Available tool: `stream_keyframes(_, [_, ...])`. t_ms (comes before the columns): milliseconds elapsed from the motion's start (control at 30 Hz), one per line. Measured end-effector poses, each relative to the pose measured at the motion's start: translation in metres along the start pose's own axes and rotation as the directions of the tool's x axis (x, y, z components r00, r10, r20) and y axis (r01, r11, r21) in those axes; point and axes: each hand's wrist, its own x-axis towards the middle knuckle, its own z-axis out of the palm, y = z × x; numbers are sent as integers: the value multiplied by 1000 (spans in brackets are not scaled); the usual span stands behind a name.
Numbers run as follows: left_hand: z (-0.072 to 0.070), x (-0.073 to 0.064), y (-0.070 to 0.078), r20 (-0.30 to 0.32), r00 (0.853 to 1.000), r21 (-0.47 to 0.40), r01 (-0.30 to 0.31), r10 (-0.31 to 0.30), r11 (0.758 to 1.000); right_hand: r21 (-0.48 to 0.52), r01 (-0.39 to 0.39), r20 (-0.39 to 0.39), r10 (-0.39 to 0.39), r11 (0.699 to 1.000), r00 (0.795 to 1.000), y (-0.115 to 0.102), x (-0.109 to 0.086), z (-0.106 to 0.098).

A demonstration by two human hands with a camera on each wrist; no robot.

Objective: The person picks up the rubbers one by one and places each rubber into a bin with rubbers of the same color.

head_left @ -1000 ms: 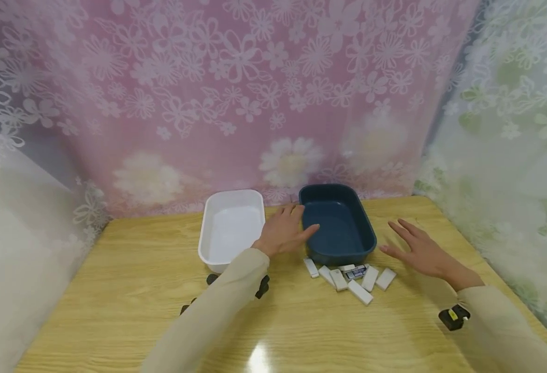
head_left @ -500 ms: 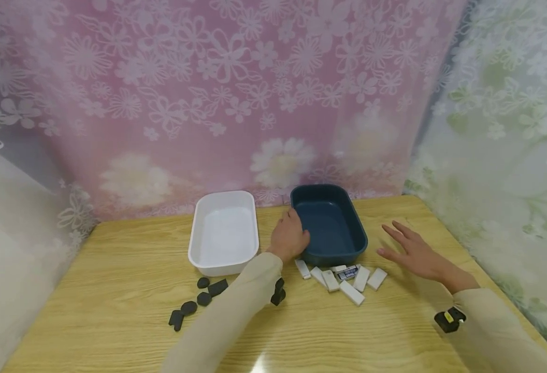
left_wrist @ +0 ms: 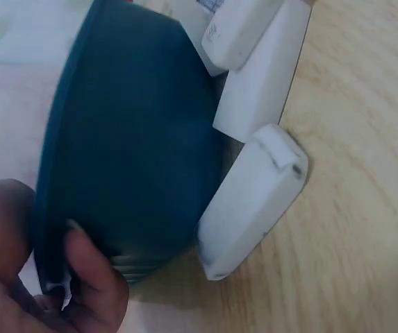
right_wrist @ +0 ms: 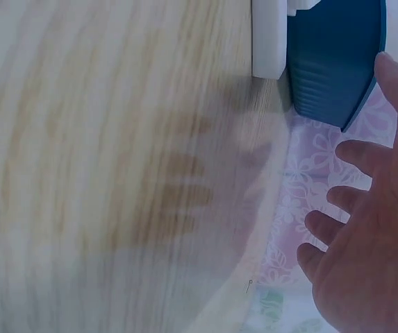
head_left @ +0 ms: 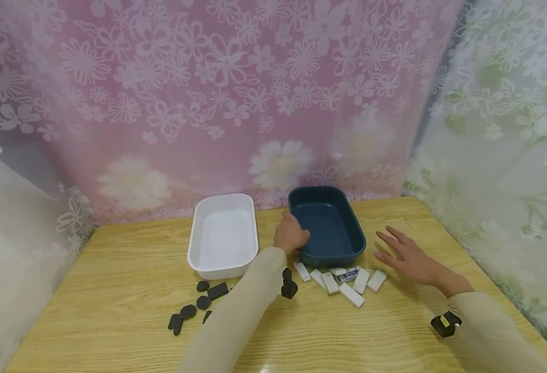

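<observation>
My left hand [head_left: 290, 233] grips the left rim of the dark blue plastic basin [head_left: 331, 259]. In the left wrist view the thumb lies on one side of the basin wall [left_wrist: 136, 139] and curled fingers on the other. Right of the basin, my right hand [head_left: 406, 261] hovers with fingers spread, holding nothing; in the right wrist view its thumb tip overlaps the basin's rim. Several white eraser-like blocks [head_left: 351, 295] lie bunched against the basin's front wall, one in a blue-and-white printed sleeve [head_left: 347, 274]. A worn white block [left_wrist: 254, 201] lies beside the wall in the left wrist view.
A white basin [head_left: 222, 272] stands left of the blue one. Several small black pieces [head_left: 188, 311] lie in front of it, partly hidden by the left sleeve [head_left: 250, 305]. Flowered curtains [head_left: 273, 103] bound the wooden table [head_left: 311, 336] at the back and sides.
My left hand has moved from above the gap between the basins to the blue basin's left rim and closed on it. The right hand stays spread, nearly still. The view has shifted slightly.
</observation>
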Motion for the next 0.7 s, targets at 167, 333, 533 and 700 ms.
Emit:
stream_keyframes(167, [3,6,-3,65,996,-58,66,-62,996,10,-1,9,1,1000,1000,-4,-3,0])
stream_keyframes(333, [4,8,-2,54,996,-38,79,-77,996,-32,27,11,-27,999,1000,-9,-7,2])
stream_keyframes(533, [4,10,-1,73,993,-61,101,-97,993,-75,66,45,-62,995,997,-14,-10,5])
stream_keyframes(700, [6,8,-1,75,992,-65,106,-101,992,30,91,129,-94,995,987,-21,-14,8])
